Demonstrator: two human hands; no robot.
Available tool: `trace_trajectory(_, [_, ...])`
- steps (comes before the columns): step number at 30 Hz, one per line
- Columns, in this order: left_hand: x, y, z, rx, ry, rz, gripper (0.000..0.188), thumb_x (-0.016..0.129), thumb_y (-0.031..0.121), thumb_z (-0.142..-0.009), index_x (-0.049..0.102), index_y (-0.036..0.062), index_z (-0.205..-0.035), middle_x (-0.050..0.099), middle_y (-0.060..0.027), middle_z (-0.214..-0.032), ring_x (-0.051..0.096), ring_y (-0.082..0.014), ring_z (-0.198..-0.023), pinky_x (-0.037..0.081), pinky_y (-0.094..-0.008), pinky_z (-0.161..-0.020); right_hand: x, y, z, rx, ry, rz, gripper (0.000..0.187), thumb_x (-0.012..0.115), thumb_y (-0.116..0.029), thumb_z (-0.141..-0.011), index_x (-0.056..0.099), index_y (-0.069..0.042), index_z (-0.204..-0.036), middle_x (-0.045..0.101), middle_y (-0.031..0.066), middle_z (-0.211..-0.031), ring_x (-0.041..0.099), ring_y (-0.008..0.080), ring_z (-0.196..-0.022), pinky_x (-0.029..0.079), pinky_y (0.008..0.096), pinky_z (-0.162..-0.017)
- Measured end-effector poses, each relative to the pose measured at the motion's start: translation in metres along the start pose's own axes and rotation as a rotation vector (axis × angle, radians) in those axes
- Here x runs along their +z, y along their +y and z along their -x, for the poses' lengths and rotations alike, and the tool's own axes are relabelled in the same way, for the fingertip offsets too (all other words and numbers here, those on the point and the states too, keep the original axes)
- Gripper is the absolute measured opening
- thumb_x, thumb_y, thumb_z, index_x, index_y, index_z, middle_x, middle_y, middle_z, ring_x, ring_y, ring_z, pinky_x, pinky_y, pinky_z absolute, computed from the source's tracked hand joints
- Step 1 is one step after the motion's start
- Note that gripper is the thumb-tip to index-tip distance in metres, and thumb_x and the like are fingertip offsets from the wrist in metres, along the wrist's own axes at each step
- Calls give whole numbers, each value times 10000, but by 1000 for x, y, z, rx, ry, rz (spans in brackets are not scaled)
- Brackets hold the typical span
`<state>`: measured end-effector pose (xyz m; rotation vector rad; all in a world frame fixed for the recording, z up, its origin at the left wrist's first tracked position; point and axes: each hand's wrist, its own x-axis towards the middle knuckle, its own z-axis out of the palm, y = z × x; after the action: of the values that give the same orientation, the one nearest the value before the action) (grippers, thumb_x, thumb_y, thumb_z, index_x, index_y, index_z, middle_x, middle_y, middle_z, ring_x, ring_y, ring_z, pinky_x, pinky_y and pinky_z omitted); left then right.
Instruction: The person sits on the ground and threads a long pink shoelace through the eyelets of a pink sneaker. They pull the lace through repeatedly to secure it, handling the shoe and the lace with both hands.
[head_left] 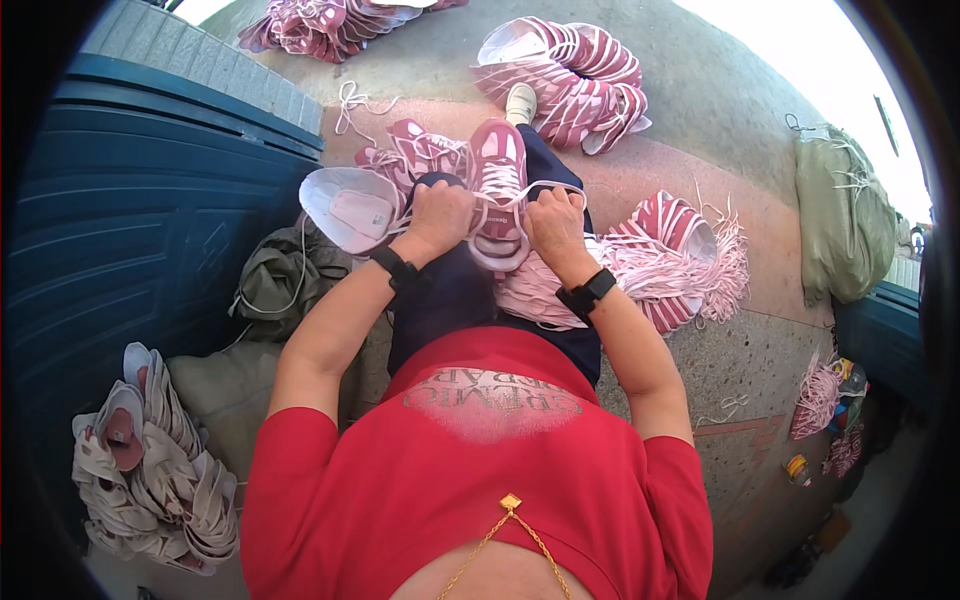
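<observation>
A pink and white shoe upper (497,155) rests on my lap between my hands, its toe pointing away from me and its white lace (500,180) threaded across the front. At the left of its ankle opening, my left hand (442,213) is closed on one stretch of the lace. Opposite it, my right hand (558,225) pinches the other stretch, which loops up over the fingers. More pink laced uppers (425,150) lie just beyond my left hand. Beside that wrist is a white-lined upper (350,208). The fingertips of both hands are partly hidden.
A bundle of pink laces (650,270) and nested uppers lies right of my legs. Stacks of uppers sit ahead (570,80) and at lower left (150,470). A blue panelled door (150,190) stands left, a green sack (845,220) right. A loose lace (350,105) lies on the floor.
</observation>
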<state>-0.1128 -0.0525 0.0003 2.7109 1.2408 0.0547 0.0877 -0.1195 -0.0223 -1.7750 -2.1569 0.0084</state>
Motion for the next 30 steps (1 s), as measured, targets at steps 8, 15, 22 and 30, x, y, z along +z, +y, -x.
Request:
trace_trajectory(8, [-5,14,-7,216,64,-180,90,563,163,-717,616,117,-661,615,-28,-725,558,-221,-780,386,-378,-674,1,0,2,8,-14,-46,142,598,-181,-741,624,-74,-651,544,75,-721,520,249,-800,360,392,-726])
trace_trajectory(15, [-15,32,4,-92,126,-74,216,651,326,-764,659,110,-773,614,-23,-740,540,-220,-799,388,-396,-654,-14,-6,2,61,-46,-50,202,603,-247,-766,649,-77,-666,565,69,-735,524,236,-814,354,390,-716])
trace_trajectory(22, [1,3,14,-61,281,109,132,638,178,-731,646,143,-858,575,-14,-849,499,-222,-883,380,-374,-740,3,29,15,160,-107,-283,225,574,-268,-820,661,-86,-719,598,63,-754,556,258,-807,388,428,-736])
trace_trajectory(30, [-2,1,3,368,178,-162,128,548,151,-727,585,85,-831,555,-26,-916,511,-191,-889,405,-318,-749,-8,10,-4,-153,-213,-32,230,554,-109,-789,598,-108,-1015,603,42,-824,551,215,-873,374,352,-794])
